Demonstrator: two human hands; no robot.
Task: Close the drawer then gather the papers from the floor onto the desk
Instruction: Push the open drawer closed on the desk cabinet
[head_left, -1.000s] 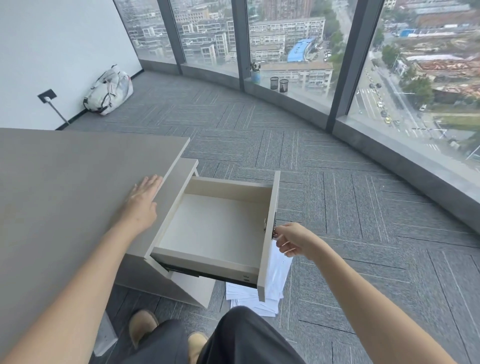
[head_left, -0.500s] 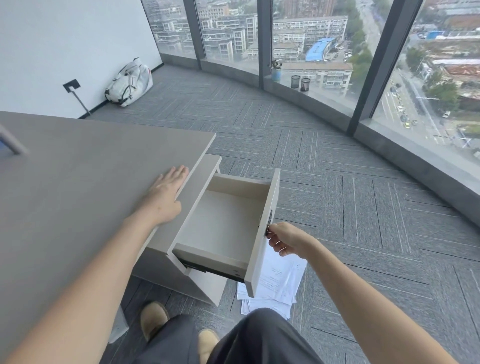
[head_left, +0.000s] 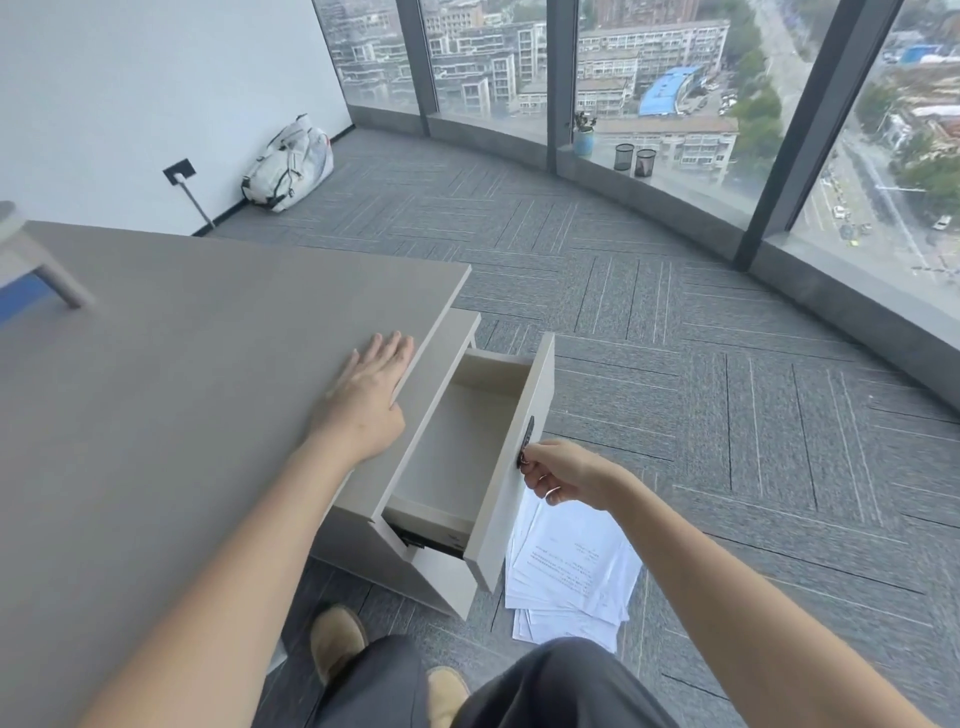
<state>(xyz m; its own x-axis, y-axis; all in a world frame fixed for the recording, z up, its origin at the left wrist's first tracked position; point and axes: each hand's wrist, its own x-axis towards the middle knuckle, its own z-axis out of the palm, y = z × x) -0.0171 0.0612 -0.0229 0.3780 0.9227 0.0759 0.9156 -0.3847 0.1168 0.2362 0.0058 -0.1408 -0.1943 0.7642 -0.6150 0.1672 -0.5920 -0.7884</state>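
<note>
The light wooden drawer juts out part way from the cabinet under the grey desk, and its inside is empty. My right hand grips the dark handle on the drawer front. My left hand lies flat, fingers apart, on the desk near its right edge. A loose pile of white printed papers lies on the carpet just right of the drawer front, partly hidden by it and by my right hand.
My knee and brown shoes are at the bottom, close to the cabinet. A white bag leans on the far wall. Two mesh cups and a small potted plant stand on the window ledge. Grey carpet stretches right.
The drawer has slid further into the cabinet, pushed by my right hand on its handle. More of the paper pile now shows. My left hand has stayed flat on the desk.
</note>
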